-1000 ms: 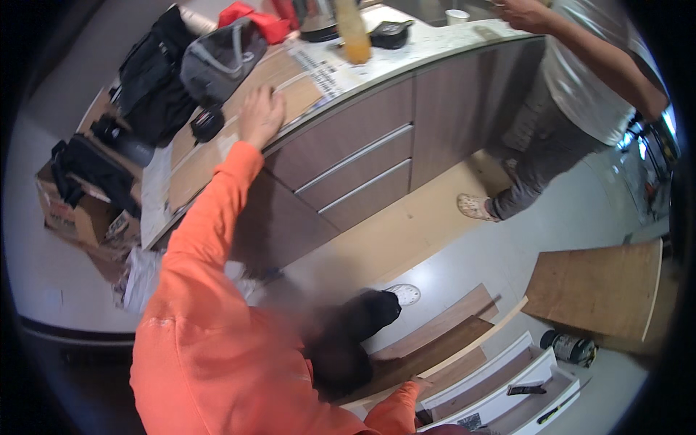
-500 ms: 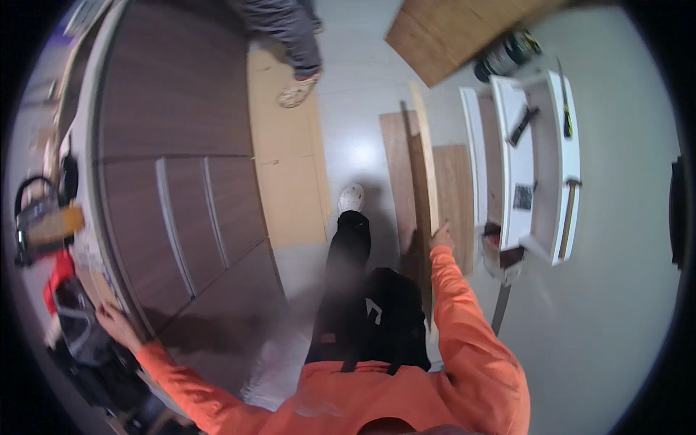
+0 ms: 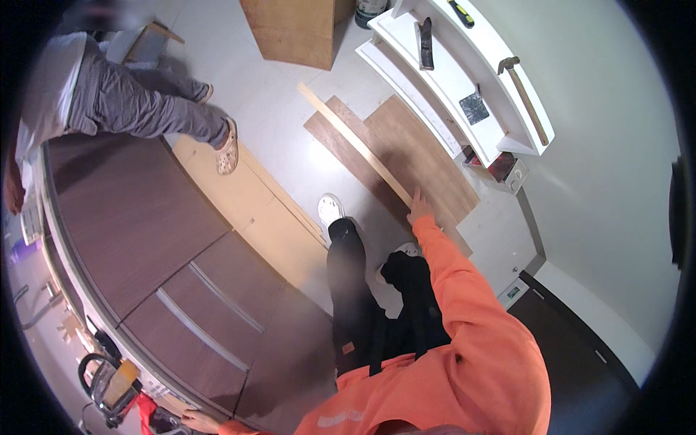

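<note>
My right hand grips the near end of a long, pale wooden strip. The strip slants away to the far left over brown wood-grain boards on the floor. At the lower left, my left hand rests with its fingers stretched out on the edge of a brown-fronted counter. Close to those fingers are a red cloth-like thing and a yellow-and-black power tool.
A white open shelf unit by the right wall holds a hammer. Tan cardboard lies along the counter. Another person in grey trousers stands at the far left. A wooden box stands at the back.
My view has turned, so the counter and boards now slant across it. The strip remains in my right hand. More of the other person shows. My left hand now sits lower in view.
</note>
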Demonstrator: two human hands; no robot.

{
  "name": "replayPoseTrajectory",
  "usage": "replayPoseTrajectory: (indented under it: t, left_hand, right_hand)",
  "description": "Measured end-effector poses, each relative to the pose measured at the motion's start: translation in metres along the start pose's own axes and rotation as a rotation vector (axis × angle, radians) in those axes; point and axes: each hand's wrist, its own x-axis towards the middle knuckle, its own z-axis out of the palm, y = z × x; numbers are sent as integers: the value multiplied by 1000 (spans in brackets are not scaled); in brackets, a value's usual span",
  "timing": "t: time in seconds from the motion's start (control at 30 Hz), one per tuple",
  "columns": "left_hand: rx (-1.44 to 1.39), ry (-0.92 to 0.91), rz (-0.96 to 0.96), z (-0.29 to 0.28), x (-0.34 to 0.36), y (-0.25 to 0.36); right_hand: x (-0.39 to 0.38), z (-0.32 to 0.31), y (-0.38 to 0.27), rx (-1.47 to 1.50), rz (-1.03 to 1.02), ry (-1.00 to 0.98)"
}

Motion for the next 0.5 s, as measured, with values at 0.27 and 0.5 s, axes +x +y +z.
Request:
replayPoseTrajectory:
  t: [0.27,0.5]
  left_hand:
    - [23,-76,-28,-27,-8,44]
    - [0,-44,-82,12,-2,-11]
  right_hand:
    - [-11,0,-5,110,-36,72]
    - [-30,-33,-19,91,-21,106]
